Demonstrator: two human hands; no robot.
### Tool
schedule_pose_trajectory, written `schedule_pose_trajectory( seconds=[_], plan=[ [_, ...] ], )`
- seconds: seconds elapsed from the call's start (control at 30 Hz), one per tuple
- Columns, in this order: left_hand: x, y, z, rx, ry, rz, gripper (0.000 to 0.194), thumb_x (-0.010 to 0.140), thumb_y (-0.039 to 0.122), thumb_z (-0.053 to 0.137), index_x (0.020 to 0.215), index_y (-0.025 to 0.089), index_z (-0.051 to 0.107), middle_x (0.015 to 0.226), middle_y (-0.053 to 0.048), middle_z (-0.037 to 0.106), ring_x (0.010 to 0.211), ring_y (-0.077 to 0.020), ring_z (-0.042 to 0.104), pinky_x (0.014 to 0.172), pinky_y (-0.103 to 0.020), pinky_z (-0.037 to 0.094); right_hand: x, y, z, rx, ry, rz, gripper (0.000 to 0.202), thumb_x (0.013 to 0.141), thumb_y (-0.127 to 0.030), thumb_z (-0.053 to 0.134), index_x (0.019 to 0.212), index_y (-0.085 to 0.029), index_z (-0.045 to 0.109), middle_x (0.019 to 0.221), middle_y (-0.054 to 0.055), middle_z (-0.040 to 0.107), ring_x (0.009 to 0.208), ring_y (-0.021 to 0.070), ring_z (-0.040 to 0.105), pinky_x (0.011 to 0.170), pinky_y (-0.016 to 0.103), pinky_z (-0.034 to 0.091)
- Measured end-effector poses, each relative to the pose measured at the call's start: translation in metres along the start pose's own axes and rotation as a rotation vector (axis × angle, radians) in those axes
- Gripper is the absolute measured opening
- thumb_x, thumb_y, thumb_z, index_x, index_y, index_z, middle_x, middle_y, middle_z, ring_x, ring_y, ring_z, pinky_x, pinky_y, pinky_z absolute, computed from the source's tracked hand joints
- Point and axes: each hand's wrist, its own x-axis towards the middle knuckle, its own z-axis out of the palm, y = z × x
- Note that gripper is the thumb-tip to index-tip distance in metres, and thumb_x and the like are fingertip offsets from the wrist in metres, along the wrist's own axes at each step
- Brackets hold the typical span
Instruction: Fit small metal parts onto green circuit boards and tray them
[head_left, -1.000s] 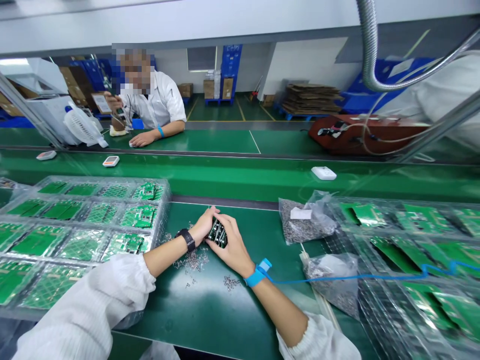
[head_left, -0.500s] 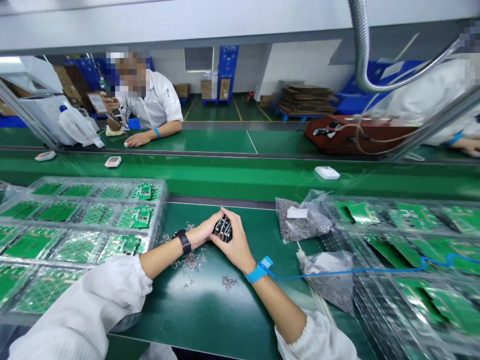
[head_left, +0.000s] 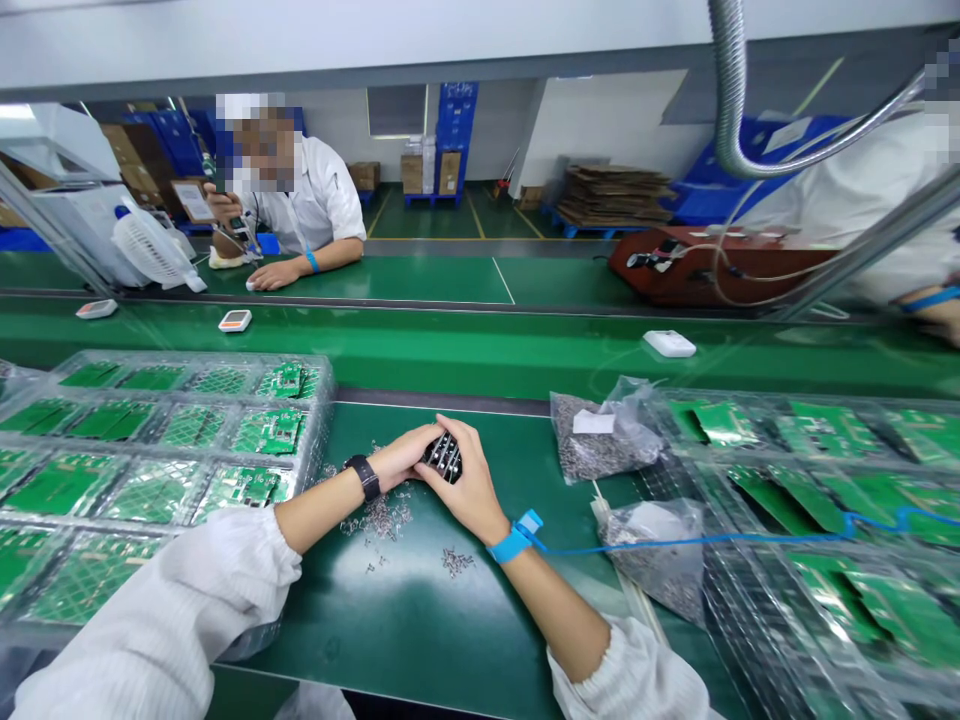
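Note:
Both my hands are cupped around a small black block with rows of shiny metal spots (head_left: 443,458), held over the green bench top. My left hand (head_left: 405,456) closes on its left side, with fingertips meeting the other hand at the top. My right hand (head_left: 472,485) wraps the right side, thumb underneath. Palms and fingers hide the block's edges, and its exact kind is unclear. Below my left wrist lies a scattered heap of tiny metal parts, perhaps small leaded components (head_left: 384,518). A smaller pile of tiny parts (head_left: 456,562) sits nearer me.
Clear plastic trays of green circuit boards stand left (head_left: 324,400) and right (head_left: 720,460). Two bags of tiny parts (head_left: 592,455) (head_left: 664,575) lie beside the right tray. A blue cord (head_left: 720,541) runs from my right wristband. White devices (head_left: 670,344) sit on the green belt; co-workers are beyond.
The black block has turned slightly between my hands, so its shiny spots show in clearer rows. White devices on the belt have shifted right. The far-right co-worker's hand has moved.

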Motion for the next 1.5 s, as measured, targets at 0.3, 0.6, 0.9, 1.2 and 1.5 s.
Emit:
schedule_pose_trajectory(
  seconds=[0.3, 0.6, 0.9, 1.2, 1.5],
  plan=[
    [0.0049, -0.0039, -0.0031, -0.004, 0.008, -0.03, 0.029, 0.093, 0.043, 0.061, 0.106, 0.019, 0.068, 0.107, -0.008, 0.072, 0.099, -0.0213, 0.065, 0.084, -0.03, 0.05, -0.0006, -0.0016, 0.0006, -0.02, 0.031, 0.007, 0.062, 0.088, -0.027, 0.072, 0.146, -0.029, 0.05, 0.141, 0.011, 0.052, 0.135, 0.0292, 0.052, 0.118, 0.051, 0.042],
    [0.001, 0.0034, -0.0028, 0.163, 0.079, -0.05, 0.029, 0.093, 0.043, 0.056, 0.104, 0.018, 0.065, 0.094, -0.006, 0.068, 0.084, -0.0207, 0.063, 0.067, -0.029, 0.05, 0.0005, 0.0019, 0.0012, 0.019, -0.005, 0.032, 0.06, 0.087, -0.029, 0.074, 0.143, -0.028, 0.052, 0.138, 0.011, 0.055, 0.132, 0.0285, 0.053, 0.117, 0.05, 0.043],
    [0.003, 0.0003, -0.0034, 0.16, 0.109, -0.035, 0.031, 0.097, 0.049, 0.052, 0.102, 0.02, 0.063, 0.089, -0.006, 0.066, 0.078, -0.0195, 0.061, 0.062, -0.028, 0.054, -0.0005, -0.001, 0.0008, 0.017, 0.117, 0.021, 0.057, 0.089, -0.034, 0.072, 0.142, -0.026, 0.052, 0.138, 0.012, 0.054, 0.132, 0.0302, 0.052, 0.116, 0.053, 0.043],
    [0.0034, -0.0042, -0.0037, 0.148, 0.017, -0.041, 0.033, 0.096, 0.05, 0.055, 0.106, 0.022, 0.067, 0.105, -0.01, 0.071, 0.089, -0.0231, 0.066, 0.063, -0.028, 0.056, 0.0022, 0.0003, -0.0029, 0.007, 0.091, 0.015, 0.059, 0.085, -0.03, 0.073, 0.141, -0.027, 0.053, 0.134, 0.011, 0.059, 0.127, 0.0297, 0.058, 0.111, 0.051, 0.048],
    [-0.0015, 0.0037, 0.0001, 0.195, 0.165, 0.029, 0.033, 0.1, 0.048, 0.049, 0.109, 0.02, 0.063, 0.107, -0.009, 0.068, 0.097, -0.0234, 0.064, 0.069, -0.029, 0.053, 0.0018, -0.0037, -0.0031, -0.038, 0.166, -0.041, 0.054, 0.085, -0.028, 0.072, 0.137, -0.026, 0.057, 0.134, 0.012, 0.06, 0.128, 0.0305, 0.057, 0.112, 0.053, 0.047]
  ],
)
